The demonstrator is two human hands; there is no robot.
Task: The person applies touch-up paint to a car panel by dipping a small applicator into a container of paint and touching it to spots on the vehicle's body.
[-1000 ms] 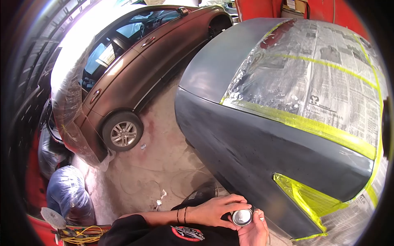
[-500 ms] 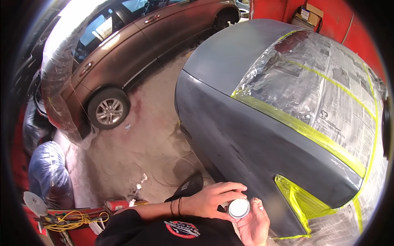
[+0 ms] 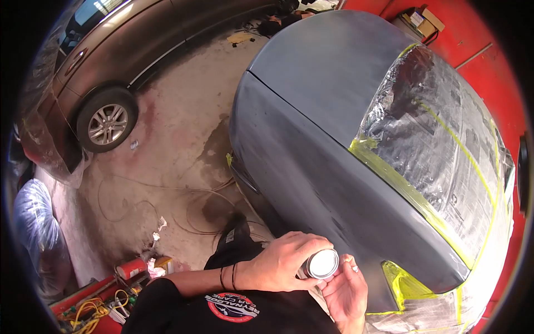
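Illumination: bright. Glare: plastic sheeting (image 3: 400, 111), two o'clock; plastic bag (image 3: 39, 222), between eight and nine o'clock. The can (image 3: 322, 263), five o'clock, presents a bright white top. Wide-angle distortion bows edges outward; black vignetting fills the corners.

Nearer car (image 3: 311, 150) right, farther car (image 3: 153, 36) left, hose (image 3: 207, 190) on floor (image 3: 175, 114) between; can (image 3: 322, 264) between hands (image 3: 283, 260).

Small silvery can (image 3: 321, 264), gripped in the left hand (image 3: 289, 261).
The cylinder tilts, its pale, round end, edged by a metallic rim, facing the camera; whether this end is open is unclear. Position: on the wearer's side of the grey car panel (image 3: 334, 192).
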